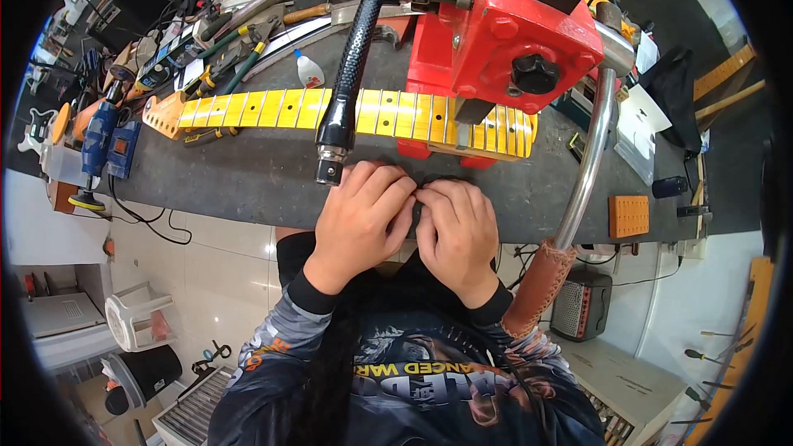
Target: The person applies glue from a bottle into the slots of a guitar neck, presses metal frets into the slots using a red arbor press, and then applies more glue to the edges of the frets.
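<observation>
My left hand and my right hand meet at the front edge of the dark workbench. The fingers of both are curled, with the fingertips pinched together. Something small and dark shows between them, too hidden to name. Just beyond my hands, a yellow guitar neck lies across the bench, frets up, its body end under the red arbor press. A black ratchet handle attached to the press hangs over the neck, its end close to my left hand.
A leather-wrapped press lever slants down beside my right arm. A small white bottle stands behind the neck. A blue power tool sits at the left, with tools and cables piled behind. An orange block lies at the right.
</observation>
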Available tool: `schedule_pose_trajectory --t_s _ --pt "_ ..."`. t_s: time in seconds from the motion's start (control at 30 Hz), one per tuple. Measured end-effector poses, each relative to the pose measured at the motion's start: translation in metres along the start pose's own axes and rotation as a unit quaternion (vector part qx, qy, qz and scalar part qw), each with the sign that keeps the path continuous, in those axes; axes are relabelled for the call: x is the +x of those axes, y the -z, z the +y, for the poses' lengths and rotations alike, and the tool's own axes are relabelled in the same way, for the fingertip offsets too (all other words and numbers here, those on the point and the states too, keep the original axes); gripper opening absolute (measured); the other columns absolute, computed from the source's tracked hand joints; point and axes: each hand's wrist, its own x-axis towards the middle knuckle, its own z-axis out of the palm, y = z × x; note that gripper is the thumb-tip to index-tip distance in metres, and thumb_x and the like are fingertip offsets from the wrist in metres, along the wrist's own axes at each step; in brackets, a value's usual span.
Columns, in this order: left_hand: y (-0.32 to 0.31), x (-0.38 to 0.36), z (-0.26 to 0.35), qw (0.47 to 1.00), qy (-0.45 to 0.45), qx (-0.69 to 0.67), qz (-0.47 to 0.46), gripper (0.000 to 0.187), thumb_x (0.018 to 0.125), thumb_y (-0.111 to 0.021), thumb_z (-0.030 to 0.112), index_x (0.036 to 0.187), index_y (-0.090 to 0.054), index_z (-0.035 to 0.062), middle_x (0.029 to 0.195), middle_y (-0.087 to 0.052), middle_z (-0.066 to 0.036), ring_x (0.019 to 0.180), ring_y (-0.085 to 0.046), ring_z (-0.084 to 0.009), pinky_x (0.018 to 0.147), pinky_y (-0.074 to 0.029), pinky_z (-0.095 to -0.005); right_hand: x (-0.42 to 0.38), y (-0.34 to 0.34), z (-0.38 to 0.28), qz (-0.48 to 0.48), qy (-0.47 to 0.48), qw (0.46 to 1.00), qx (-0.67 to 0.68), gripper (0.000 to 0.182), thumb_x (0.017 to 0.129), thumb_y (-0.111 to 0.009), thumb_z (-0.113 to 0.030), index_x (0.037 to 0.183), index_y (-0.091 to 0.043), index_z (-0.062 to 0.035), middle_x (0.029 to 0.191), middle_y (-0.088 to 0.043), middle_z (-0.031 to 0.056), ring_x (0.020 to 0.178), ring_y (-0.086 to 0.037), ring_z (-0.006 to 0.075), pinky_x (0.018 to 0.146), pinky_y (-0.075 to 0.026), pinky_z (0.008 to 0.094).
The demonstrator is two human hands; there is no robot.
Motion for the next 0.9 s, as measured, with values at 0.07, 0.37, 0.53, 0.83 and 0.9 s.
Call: schedule_pose_trajectory --t_s 0.07,0.37,0.53,0.83,0.9 --pt "0.0006 -0.0002 -0.0003 1.0 0.003 -0.004 0.003 0.021 0.081 -0.081 0.004 0.101 -0.074 0.0055 0.109 -0.072 -0.007 0.1 -0.066 -0.0307 0.085 -0.051 -0.0429 -0.0004 -0.0014 -0.0006 0.012 -0.006 1.0 -0.005 0.03 0.083 -0.076 -0.005 0.113 -0.074 -0.0079 0.116 -0.07 0.0062 0.111 -0.068 0.0298 0.096 -0.053 0.0431" --pt "0.0039 0.0003 0.0021 1.0 0.005 -0.001 -0.019 0.018 0.082 -0.081 0.006 0.099 -0.075 0.0062 0.108 -0.071 -0.007 0.102 -0.065 -0.0303 0.086 -0.05 -0.0437 -0.0015 -0.0003 0.0009 0.018 0.004 1.0 0.009 0.03 0.083 -0.076 -0.003 0.113 -0.073 -0.0074 0.115 -0.07 0.0053 0.109 -0.069 0.0292 0.095 -0.054 0.0431" --pt "0.002 -0.0011 0.0015 1.0 -0.007 0.009 -0.019 0.016 0.086 -0.078 0.01 0.1 -0.071 0.0075 0.109 -0.067 -0.005 0.104 -0.063 -0.0287 0.09 -0.049 -0.0435 -0.0023 -0.0001 0.0001 0.028 0.009 1.0 -0.002 0.029 0.083 -0.076 -0.003 0.112 -0.073 -0.0077 0.114 -0.069 0.0049 0.108 -0.068 0.0288 0.094 -0.054 0.0423" --pt "0.0013 -0.0034 0.0025 1.0 -0.018 0.017 -0.008 0.016 0.086 -0.077 0.009 0.1 -0.072 0.0077 0.109 -0.067 -0.005 0.104 -0.063 -0.0283 0.09 -0.049 -0.0433 -0.004 -0.0004 -0.0004 0.026 0.016 1.0 -0.007 0.027 0.084 -0.076 -0.004 0.111 -0.073 -0.0076 0.113 -0.07 0.0048 0.107 -0.068 0.0288 0.094 -0.054 0.0421" --pt "0.0002 -0.0042 0.0009 1.0 -0.019 0.019 -0.006 0.015 0.086 -0.077 0.01 0.1 -0.072 0.0077 0.109 -0.067 -0.005 0.104 -0.063 -0.0282 0.09 -0.049 -0.0433 -0.0049 -0.0009 -0.0007 0.024 0.016 1.0 -0.005 0.027 0.085 -0.076 -0.004 0.111 -0.073 -0.0074 0.113 -0.07 0.0049 0.107 -0.068 0.0291 0.094 -0.054 0.042"
